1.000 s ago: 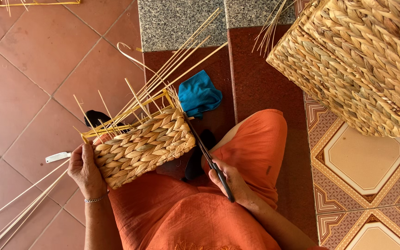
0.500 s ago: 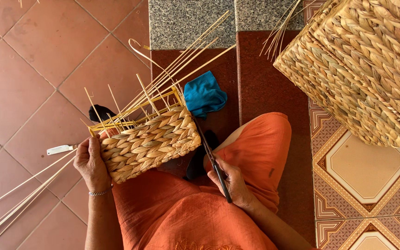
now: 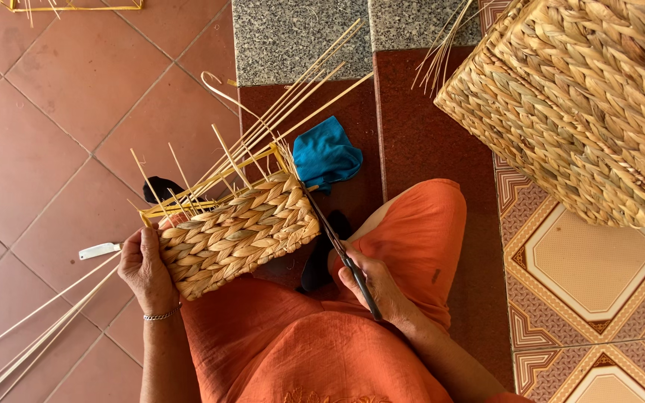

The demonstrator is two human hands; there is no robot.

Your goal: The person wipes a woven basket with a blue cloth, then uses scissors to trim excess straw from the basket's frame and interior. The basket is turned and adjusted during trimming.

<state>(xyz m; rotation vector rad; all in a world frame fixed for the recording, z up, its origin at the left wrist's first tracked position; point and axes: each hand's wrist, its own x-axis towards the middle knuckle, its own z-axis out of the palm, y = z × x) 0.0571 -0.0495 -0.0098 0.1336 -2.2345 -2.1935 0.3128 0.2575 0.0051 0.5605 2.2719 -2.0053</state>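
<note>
Head view, looking straight down onto an orange-clad lap: the left hand (image 3: 145,270) is wrapped around the near end of a small half-woven basket (image 3: 234,233), fingers curled over its edge and thumb on the outside, tipping it on the thigh. Out of the basket's far side, away from that hand, a yellow frame (image 3: 210,183) and a spray of thin pale reeds (image 3: 293,104) stick up and fan toward the grey stone step (image 3: 300,37). Over on the other side, the right hand (image 3: 373,287) is closed around the handles of dark scissors (image 3: 341,250); the blades run up from the fist to the basket's right-hand corner, and the tip appears to meet the weave there. Whether the blades are parted I cannot tell.

My read: this is trimming, snipping stray ends where the weave finishes. The next cut would call for the left hand to hold the basket steady and turned so the corner faces the blades, with the tips kept on the loose end and off the plaited strands.

Beyond the scissors lies a crumpled blue cloth (image 3: 326,155). Far off the right hand, a big finished woven basket (image 3: 584,97) sits on patterned tiles. Just outside the left hand, a small white tool (image 3: 100,250) rests on the floor beside long loose reeds (image 3: 31,328).
</note>
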